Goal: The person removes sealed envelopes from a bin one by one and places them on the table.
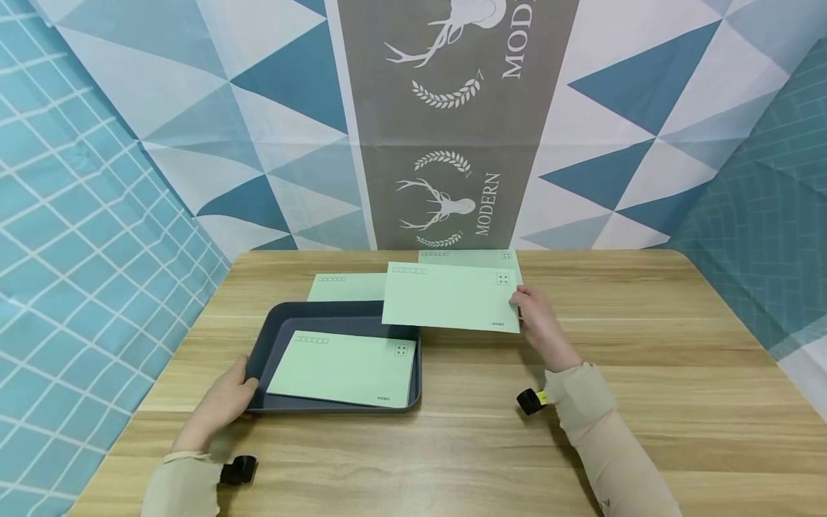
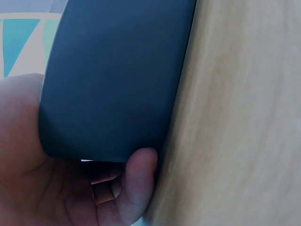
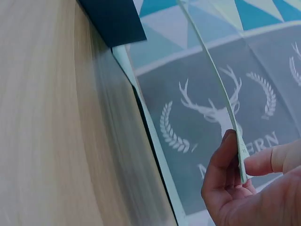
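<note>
A dark grey rectangular tray (image 1: pixel 332 309) is on the left part of the table, and a pale green envelope (image 1: pixel 342 370) lies in it at a slight slant. My left hand (image 1: pixel 222 398) grips the tray's left side, with fingers curled at the tray's end wall (image 2: pixel 113 94) in the left wrist view. Right of the tray, my right hand (image 1: pixel 541 323) pinches another envelope (image 1: pixel 449 298) by its right edge. That envelope is held up off the table, its left end over the tray's back right corner. Thumb and fingers meet on the envelope (image 3: pixel 225 99) in the right wrist view.
Behind the tray lies an envelope (image 1: pixel 349 287), partly hidden. Another envelope (image 1: pixel 465 256) lies at the table's back edge, mostly covered by the held one. A patterned cloth (image 1: pixel 446 143) hangs behind the wooden table (image 1: pixel 452 459). Each wrist wears a black camera (image 1: pixel 239 469).
</note>
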A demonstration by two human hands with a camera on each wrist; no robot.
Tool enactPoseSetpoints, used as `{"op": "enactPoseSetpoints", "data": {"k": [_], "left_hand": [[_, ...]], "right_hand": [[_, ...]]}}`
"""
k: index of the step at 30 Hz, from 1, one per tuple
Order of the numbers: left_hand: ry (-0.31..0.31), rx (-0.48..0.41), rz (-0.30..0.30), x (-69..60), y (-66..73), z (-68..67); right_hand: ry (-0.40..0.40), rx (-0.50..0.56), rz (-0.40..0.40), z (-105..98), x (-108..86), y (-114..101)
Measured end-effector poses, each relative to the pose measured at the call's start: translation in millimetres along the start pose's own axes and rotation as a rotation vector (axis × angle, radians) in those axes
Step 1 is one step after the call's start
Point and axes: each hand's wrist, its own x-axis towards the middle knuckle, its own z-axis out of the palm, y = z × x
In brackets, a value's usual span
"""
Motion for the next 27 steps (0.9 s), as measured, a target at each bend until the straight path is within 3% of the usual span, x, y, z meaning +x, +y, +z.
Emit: {"op": "enactPoseSetpoints", "data": {"k": [4, 15, 27], "left_hand": [[0.008, -0.008, 0.002, -0.1, -0.1, -0.1], [0.006, -0.003, 0.010, 0.1, 2.2, -0.1], [0.003, -0.006, 0.003, -0.8, 2.3, -0.6]], "right_hand": [[0.000, 0.007, 0.027, -7.3, 3.3, 2.4], [0.136, 0.007, 0.081, -30.6, 7.5, 5.1], [0.083, -0.016, 0.077, -47.2, 12.3, 16.0]]}}
